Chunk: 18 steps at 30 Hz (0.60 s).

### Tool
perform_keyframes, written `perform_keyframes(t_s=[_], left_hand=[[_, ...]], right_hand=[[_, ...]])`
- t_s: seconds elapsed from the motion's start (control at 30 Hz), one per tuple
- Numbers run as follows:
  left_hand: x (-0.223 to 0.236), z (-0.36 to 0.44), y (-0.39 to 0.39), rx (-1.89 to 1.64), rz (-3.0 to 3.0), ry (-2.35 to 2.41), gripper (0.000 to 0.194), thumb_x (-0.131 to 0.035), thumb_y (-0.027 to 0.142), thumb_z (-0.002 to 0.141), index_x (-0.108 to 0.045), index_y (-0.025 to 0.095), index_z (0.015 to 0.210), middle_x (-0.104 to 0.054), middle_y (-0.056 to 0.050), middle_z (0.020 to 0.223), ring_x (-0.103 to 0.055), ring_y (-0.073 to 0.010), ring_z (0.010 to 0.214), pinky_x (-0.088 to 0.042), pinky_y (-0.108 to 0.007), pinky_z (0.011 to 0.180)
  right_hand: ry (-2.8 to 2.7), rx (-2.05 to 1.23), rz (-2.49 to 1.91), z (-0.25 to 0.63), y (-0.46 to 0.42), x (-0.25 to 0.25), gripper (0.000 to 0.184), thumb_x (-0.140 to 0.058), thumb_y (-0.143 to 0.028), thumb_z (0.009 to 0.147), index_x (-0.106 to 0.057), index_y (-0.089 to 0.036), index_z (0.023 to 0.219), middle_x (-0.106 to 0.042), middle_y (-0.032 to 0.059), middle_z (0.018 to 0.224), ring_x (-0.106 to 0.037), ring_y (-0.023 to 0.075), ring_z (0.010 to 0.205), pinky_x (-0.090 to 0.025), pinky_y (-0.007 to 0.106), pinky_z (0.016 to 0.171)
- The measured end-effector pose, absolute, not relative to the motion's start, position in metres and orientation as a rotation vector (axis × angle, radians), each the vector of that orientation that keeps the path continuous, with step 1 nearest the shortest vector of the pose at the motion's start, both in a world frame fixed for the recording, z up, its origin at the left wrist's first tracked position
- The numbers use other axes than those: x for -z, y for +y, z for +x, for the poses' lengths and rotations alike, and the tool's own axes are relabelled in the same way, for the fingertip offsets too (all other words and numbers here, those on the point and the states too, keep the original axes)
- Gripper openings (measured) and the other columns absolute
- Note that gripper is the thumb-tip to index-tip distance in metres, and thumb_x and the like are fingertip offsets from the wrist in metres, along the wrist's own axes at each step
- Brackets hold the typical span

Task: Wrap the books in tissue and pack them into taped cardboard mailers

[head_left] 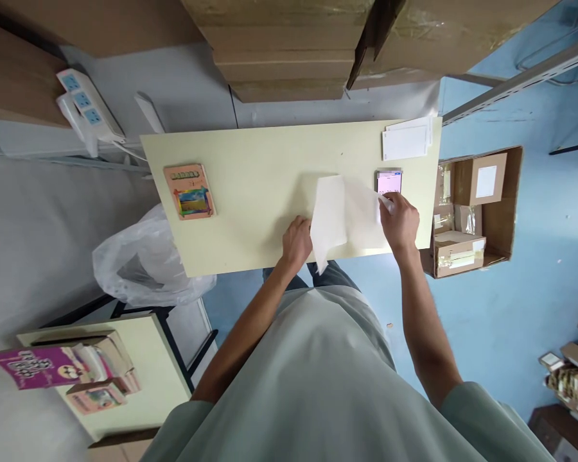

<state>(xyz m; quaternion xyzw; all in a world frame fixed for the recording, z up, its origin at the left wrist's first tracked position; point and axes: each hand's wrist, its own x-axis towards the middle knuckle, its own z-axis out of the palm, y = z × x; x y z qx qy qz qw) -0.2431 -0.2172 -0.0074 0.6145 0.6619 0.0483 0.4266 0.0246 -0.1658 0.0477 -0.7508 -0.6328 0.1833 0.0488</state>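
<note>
A thin white sheet [330, 215], see-through on its right side, stretches between my hands over the pale table; whether it is a bag or a single layer I cannot tell. My left hand [297, 244] is closed at its left edge. Pinched in my right hand [399, 222] is its upper right corner. Just beyond my right fingers lies a phone [389, 182] with a lit screen, partly covered by the hand and the sheet. A book with an orange cover [189, 192] rests at the table's left end.
White cards [405, 142] lie at the back right of the table [250, 192]. On the right stands an open carton [503, 224] holding smaller boxes. A clear plastic bag [144, 263] hangs at the left, above a side table with books [43, 366]. Big cartons [289, 51] line the back.
</note>
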Motion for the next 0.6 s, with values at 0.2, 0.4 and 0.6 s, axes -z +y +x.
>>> perform_keyframes(t_s=[0.2, 0.4, 0.6], left_hand=[[0.007, -0.290, -0.207, -0.425, 1.271, 1.800, 0.004, -0.070, 0.023, 0.087, -0.071, 0.021, 0.090, -0.077, -0.008, 0.100, -0.073, -0.0244, 0.092, -0.059, -0.038, 0.092], [0.005, -0.403, -0.190, -0.804, 0.821, 1.943, 0.031, -0.082, 0.045, 0.075, -0.069, 0.021, 0.091, -0.072, -0.004, 0.090, -0.072, -0.0212, 0.085, -0.060, -0.032, 0.078], [0.002, -0.436, -0.191, -0.733, 0.843, 2.213, 0.024, -0.074, 0.042, 0.086, -0.072, 0.018, 0.090, -0.069, -0.003, 0.081, -0.068, -0.0218, 0.082, -0.057, -0.032, 0.074]], right_hand=[[-1.886, -0.491, -2.292, 0.043, -0.163, -0.054, 0.027, -0.052, -0.039, 0.107, -0.072, -0.021, 0.112, -0.080, 0.0133, 0.105, -0.072, 0.0290, 0.086, -0.045, 0.035, 0.073], [-1.870, -0.541, -2.288, 0.053, -0.151, -0.053, 0.028, -0.051, -0.041, 0.107, -0.070, -0.021, 0.109, -0.078, 0.0113, 0.090, -0.070, 0.0286, 0.078, -0.045, 0.035, 0.072], [-2.034, -0.555, -2.319, 0.030, -0.136, -0.040, 0.022, -0.051, -0.031, 0.108, -0.070, -0.019, 0.110, -0.077, 0.0135, 0.090, -0.068, 0.0271, 0.076, -0.040, 0.033, 0.068]])
